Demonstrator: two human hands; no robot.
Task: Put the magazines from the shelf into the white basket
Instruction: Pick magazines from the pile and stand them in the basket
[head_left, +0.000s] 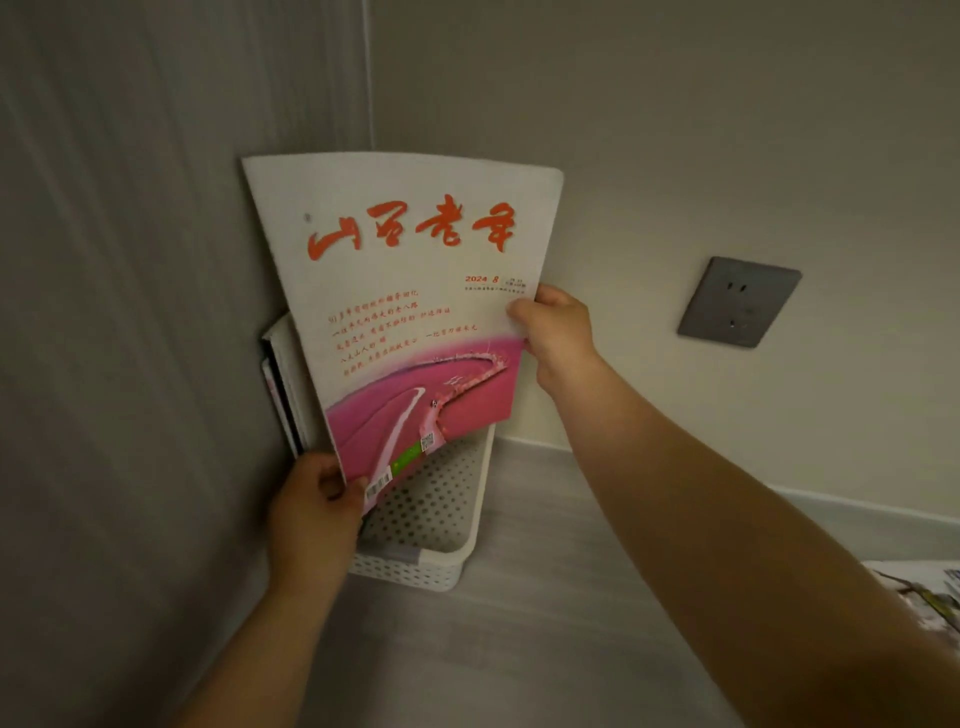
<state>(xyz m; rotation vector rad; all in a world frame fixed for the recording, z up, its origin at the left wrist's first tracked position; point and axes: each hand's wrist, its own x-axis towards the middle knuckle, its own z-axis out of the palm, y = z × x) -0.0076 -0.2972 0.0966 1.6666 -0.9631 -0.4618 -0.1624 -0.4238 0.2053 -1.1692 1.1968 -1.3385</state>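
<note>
A white magazine (405, 301) with red script and a pink picture stands upright over the white perforated basket (441, 519), its lower corner inside the basket. My left hand (311, 514) grips its bottom left corner. My right hand (558, 332) pinches its right edge. Behind it, a few more magazines (283, 384) stand upright in the basket against the left wall.
The basket sits on the grey floor (545, 597) in the corner of two walls. A grey wall socket (740, 301) is on the right wall. More printed matter (930, 597) lies at the right edge of the view.
</note>
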